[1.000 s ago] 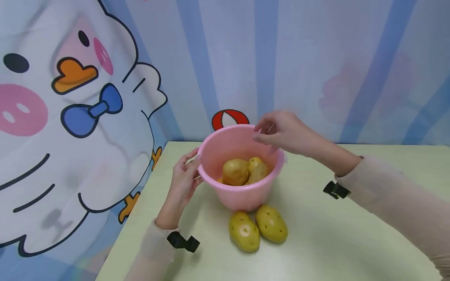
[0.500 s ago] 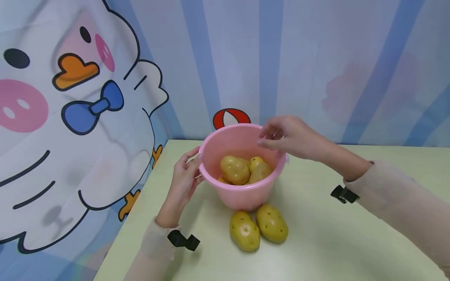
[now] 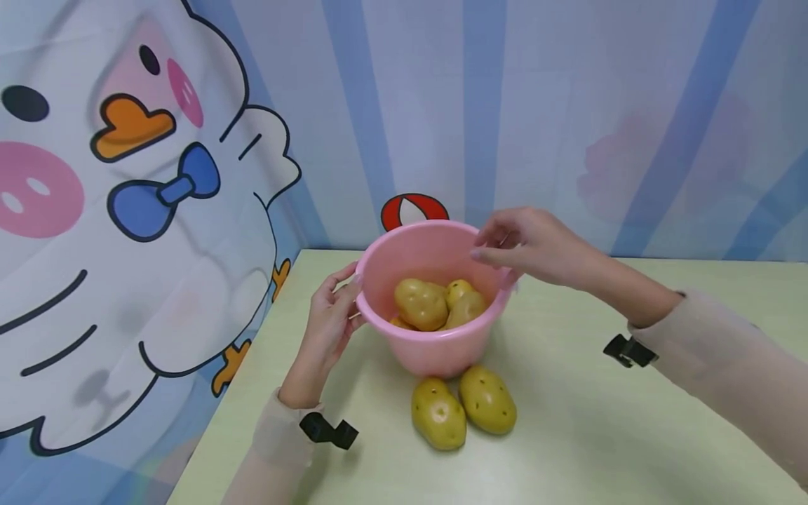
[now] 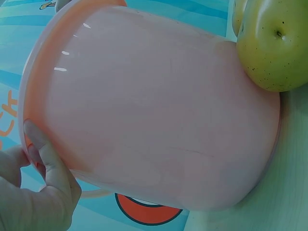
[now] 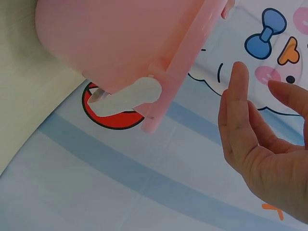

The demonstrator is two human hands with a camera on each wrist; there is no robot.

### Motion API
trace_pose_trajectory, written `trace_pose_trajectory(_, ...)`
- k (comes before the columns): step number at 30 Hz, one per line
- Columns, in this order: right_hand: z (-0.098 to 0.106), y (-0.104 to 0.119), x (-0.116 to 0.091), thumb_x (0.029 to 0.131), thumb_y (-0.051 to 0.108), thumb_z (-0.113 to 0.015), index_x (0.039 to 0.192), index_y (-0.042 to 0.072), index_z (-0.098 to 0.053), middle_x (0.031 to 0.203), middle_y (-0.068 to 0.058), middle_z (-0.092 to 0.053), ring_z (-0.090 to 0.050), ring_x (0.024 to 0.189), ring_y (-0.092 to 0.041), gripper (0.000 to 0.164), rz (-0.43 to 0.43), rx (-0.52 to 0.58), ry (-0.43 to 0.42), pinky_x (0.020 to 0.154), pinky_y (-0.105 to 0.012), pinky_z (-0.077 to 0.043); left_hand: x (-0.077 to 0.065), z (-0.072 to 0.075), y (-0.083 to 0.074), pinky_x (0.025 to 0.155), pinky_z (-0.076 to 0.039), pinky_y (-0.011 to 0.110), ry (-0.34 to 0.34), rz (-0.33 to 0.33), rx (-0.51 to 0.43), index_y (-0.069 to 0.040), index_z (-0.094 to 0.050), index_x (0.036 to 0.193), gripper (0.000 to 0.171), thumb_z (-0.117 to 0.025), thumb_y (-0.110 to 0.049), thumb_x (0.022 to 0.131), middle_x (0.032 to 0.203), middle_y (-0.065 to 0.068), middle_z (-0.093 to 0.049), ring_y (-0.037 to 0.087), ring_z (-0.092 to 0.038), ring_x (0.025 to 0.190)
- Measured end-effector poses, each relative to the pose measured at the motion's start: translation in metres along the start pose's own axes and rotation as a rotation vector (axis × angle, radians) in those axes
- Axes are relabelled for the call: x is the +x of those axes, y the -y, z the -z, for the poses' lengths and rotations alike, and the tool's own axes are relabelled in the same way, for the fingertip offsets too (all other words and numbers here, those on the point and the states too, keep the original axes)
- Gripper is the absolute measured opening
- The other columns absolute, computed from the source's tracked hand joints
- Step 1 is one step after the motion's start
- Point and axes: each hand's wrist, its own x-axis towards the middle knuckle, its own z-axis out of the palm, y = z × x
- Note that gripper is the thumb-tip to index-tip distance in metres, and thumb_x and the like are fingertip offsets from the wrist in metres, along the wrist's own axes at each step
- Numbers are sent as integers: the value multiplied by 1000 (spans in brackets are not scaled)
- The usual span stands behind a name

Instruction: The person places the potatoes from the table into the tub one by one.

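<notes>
In the head view a pink bucket [image 3: 435, 354] stands tilted toward me on the table. My left hand [image 3: 328, 319] grips its left rim, thumb and fingers on either side; the left wrist view shows fingers [image 4: 50, 159] against the outer wall. Inside lie a lumpy potato [image 3: 419, 305], a second potato [image 3: 467, 308], a small yellow rounded thing [image 3: 459, 290] and a partly hidden orange thing [image 3: 400, 322]. My right hand [image 3: 539, 245] hovers by the right rim, fingers loosely bent and holding nothing. Two potatoes [image 3: 438, 414] [image 3: 488, 400] lie before the bucket.
A pale yellow-green table [image 3: 606, 435] extends to the right and front. Behind it hangs a striped blue backdrop [image 3: 543, 105], with a cartoon duck [image 3: 208, 280] on the left side. A white bucket handle [image 5: 127, 98] hangs from the rim in the right wrist view.
My right hand has drawn back to the right, from above the bucket toward its right rim. The lumpy potato inside has turned and settled. My left hand stays at the rim.
</notes>
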Motion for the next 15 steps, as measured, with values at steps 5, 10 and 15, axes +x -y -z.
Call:
trace_pose_trajectory(5, 1, -3, -4, 95, 15, -70, 110, -1, -65, 99, -14, -64, -65, 87, -30, 23, -12, 30, 4, 62, -37, -62, 0, 0, 0, 74, -59, 25, -3, 5, -3, -10, -48, 142, 42, -58, -19, 103, 127, 18, -61, 21, -70, 89)
trace_pose_trajectory(10, 3, -4, -11, 94, 15, -71, 111, -2, -64, 99, -14, -64, -65, 89, -32, 25, -11, 45, -7, 62, -36, -62, -1, 0, 0, 73, -60, 26, 1, 0, -1, -10, -48, 142, 42, -58, -19, 103, 126, 17, -62, 21, -70, 89)
trace_pose_trajectory(15, 3, -5, -20, 94, 16, -71, 112, -1, -64, 99, -14, -64, -66, 87, -29, 26, -16, 64, -13, 62, -36, -61, -1, -1, 0, 73, -60, 26, 5, -9, 11, -10, -48, 142, 42, -59, -20, 102, 129, 21, -60, 23, -71, 92)
